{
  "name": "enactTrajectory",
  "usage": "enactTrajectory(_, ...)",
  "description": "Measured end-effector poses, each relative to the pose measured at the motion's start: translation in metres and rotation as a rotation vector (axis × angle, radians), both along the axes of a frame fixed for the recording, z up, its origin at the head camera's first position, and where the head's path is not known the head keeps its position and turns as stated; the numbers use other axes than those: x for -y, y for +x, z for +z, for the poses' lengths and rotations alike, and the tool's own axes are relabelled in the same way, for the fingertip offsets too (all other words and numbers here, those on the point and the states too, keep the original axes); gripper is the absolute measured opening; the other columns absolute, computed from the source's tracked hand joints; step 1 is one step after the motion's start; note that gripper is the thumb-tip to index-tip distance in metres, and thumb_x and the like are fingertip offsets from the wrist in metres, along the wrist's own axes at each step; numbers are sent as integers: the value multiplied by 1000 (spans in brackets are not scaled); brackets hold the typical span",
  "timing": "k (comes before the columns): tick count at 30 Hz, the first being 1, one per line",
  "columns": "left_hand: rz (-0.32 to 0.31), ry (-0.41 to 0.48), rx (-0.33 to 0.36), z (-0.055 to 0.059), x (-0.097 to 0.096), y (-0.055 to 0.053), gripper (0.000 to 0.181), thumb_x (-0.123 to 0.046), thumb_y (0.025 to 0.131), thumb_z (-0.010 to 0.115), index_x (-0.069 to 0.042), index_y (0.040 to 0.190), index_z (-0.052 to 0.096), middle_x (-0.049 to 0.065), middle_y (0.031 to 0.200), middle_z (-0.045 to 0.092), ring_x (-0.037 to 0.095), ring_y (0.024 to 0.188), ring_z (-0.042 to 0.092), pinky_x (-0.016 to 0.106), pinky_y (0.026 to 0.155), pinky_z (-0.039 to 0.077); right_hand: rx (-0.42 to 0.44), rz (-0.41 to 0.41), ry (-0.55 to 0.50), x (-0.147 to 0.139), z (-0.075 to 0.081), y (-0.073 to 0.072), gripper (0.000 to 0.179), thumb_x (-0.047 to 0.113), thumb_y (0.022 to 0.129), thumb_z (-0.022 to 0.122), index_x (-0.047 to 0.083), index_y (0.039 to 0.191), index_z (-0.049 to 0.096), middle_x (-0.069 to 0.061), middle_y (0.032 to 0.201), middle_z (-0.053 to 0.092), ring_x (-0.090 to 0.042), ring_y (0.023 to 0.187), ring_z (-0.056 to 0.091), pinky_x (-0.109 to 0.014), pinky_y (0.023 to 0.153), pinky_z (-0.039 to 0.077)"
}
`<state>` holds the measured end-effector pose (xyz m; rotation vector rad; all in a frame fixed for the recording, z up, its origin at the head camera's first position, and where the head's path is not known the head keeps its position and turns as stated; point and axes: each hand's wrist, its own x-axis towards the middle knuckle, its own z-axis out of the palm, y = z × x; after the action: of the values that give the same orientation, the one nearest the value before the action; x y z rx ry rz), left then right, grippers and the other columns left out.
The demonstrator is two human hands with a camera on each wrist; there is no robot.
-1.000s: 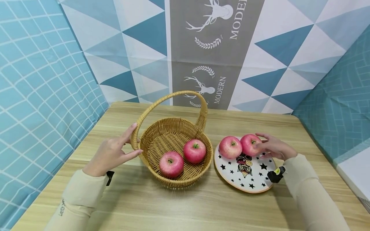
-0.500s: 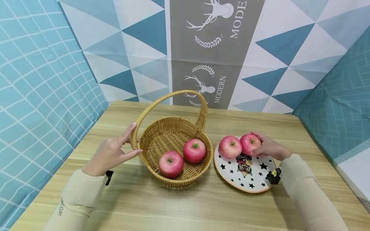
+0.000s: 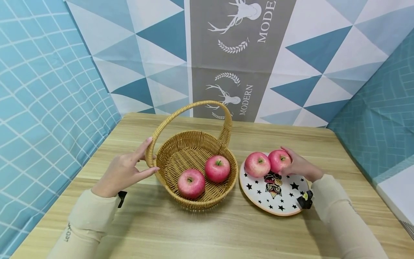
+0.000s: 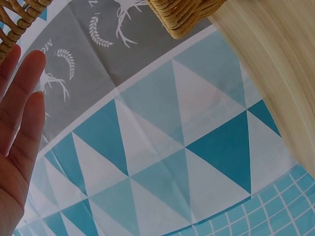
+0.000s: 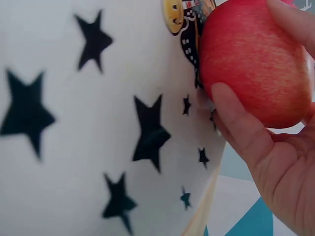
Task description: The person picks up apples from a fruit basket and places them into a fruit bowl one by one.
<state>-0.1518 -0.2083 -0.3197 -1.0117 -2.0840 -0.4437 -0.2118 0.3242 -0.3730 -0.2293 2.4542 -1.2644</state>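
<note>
The left hand [image 3: 124, 172] is at the left side of a wicker basket [image 3: 166, 185], its extended fingers and thumb touching around the base of the handle [image 3: 191, 107]. In the left wrist view the fingers [image 4: 24, 83] look straight, reaching toward the woven wicker. Two red apples [image 3: 191, 183] [image 3: 217, 169] lie inside the basket. The right hand [image 3: 304, 167] grips an apple [image 3: 279, 161] on a white star-patterned plate [image 3: 284, 207], with thumb and fingers on opposite sides of the fruit [image 5: 256, 64]. Another apple [image 3: 257, 164] sits on the plate just left of it.
Everything stands on a wood-grain table [image 3: 207, 233]. Behind it hangs a cloth backdrop [image 3: 161, 54] with triangles and deer prints, and blue grid cloth [image 3: 48, 90] covers the left side. A white box-like object [image 3: 399, 194] stands at the right edge.
The right hand has moved slightly left, and its fingers have closed around the right apple on the plate. The left hand and basket stay in place.
</note>
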Motion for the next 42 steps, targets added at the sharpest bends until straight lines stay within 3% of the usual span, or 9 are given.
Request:
enactTrajectory(3,2,2,8,0,1,0,70,-58,97,42,-27,157,21,5,67,68,4,38,45,19,37,33,-55,3,21,-1,-2,1,102,15,78,74,-5,152,7,-32,140,34,-42,120,43,-45,93,47)
enactTrajectory(8,6,5,22,0,2,1,70,-58,97,42,-26,157,21,6,67,68,5,37,46,19,37,34,-113,3,28,-1,-3,0,95,18,78,75,-5,149,16,-28,136,41,-39,118,46,-43,94,46)
enactTrajectory(17,1,2,22,-1,2,3,71,-57,98,43,-25,157,20,6,68,69,4,37,47,17,37,34,-109,7,40,2,-7,-3,110,8,72,80,-4,153,6,-34,140,35,-46,123,42,-56,100,38)
enactTrajectory(24,-5,3,26,-3,3,3,71,-57,97,43,-25,157,20,5,68,69,2,37,45,16,38,34,-157,9,18,4,-10,-2,99,4,67,77,-9,146,19,-32,134,42,-43,119,46,-47,97,43)
enactTrajectory(34,-27,-4,36,0,1,1,70,-56,98,43,-26,157,20,7,69,69,5,40,48,15,38,33,-141,-32,69,3,-5,2,99,7,67,77,-6,147,20,-30,134,44,-39,116,49,-45,93,45)
enactTrajectory(42,-18,-4,49,2,2,2,70,-57,97,42,-27,157,20,7,70,70,4,40,47,17,38,34,-160,-5,77,0,2,-2,99,7,66,77,-8,146,20,-31,131,44,-40,113,49,-39,86,48)
